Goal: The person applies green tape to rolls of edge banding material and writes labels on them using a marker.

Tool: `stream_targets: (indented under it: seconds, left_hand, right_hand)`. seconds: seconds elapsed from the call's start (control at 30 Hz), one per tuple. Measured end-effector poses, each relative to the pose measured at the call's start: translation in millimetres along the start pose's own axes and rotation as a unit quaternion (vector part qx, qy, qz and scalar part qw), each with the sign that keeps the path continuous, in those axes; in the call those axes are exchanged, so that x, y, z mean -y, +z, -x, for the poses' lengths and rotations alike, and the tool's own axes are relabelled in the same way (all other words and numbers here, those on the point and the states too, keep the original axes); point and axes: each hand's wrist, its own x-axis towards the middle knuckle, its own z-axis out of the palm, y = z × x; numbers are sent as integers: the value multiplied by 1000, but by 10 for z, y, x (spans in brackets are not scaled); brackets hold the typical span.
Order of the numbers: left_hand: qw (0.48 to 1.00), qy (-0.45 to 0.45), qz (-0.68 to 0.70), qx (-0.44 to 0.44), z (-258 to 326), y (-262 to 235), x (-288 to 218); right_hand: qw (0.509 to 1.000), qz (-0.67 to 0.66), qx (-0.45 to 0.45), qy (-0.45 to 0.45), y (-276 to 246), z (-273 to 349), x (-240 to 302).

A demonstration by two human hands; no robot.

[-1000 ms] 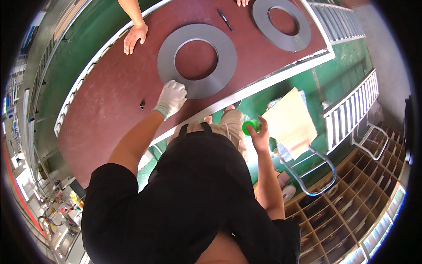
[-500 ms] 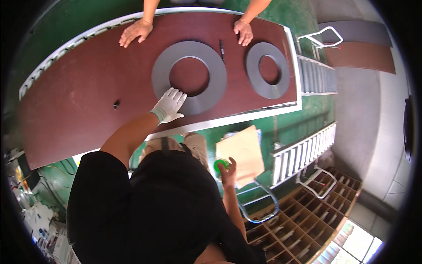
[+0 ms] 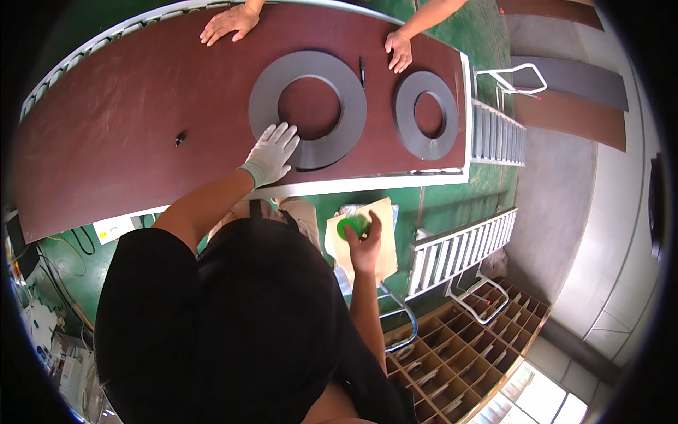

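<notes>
My left hand point(image 3: 272, 152), in a pale glove, lies with fingers spread on the lower left edge of a large flat grey ring point(image 3: 349, 113). A dark gap shows under the ring's near edge. My bare right hand point(image 3: 366, 246) is in front of the table, curled around a bright green roll, apparently tape point(image 3: 347, 227). A smaller grey ring point(image 3: 445, 106) lies on the right of the brown tabletop point(image 3: 141, 92). A black pen or marker point(image 3: 362, 73) rests between the rings. On the left lies a small black object point(image 3: 180, 139).
Across the table, another person's two hands point(image 3: 233, 22) rest on the far side. Below the table is a sheet of tan cardboard point(image 3: 385, 265). White roller conveyors point(image 3: 462, 251) stand at the right, beside a wooden compartment rack point(image 3: 452, 346).
My right hand has risen toward the table with the green roll. The large ring's near edge now looks lifted beside my left hand. The view has shifted somewhat.
</notes>
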Motion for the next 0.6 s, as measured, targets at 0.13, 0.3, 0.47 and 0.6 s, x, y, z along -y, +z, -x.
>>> stream_targets:
  seconds: [0.13,0.3,0.47,0.6]
  left_hand:
    - [965,-30,253,-56,254,124,23]
    - [443,-180,807,346,605,-547,-255]
    - [215,-95,924,302,599,-394,-558]
    - [226,-103,929,273,413,-464,-768]
  right_hand:
    - [994,32,12,-102,82,-115,475]
    - [977,-43,60,-199,-14,70,923]
    - [962,-114,121,-216,50,203,1033]
    - [950,-252,137,-125,23,299,934]
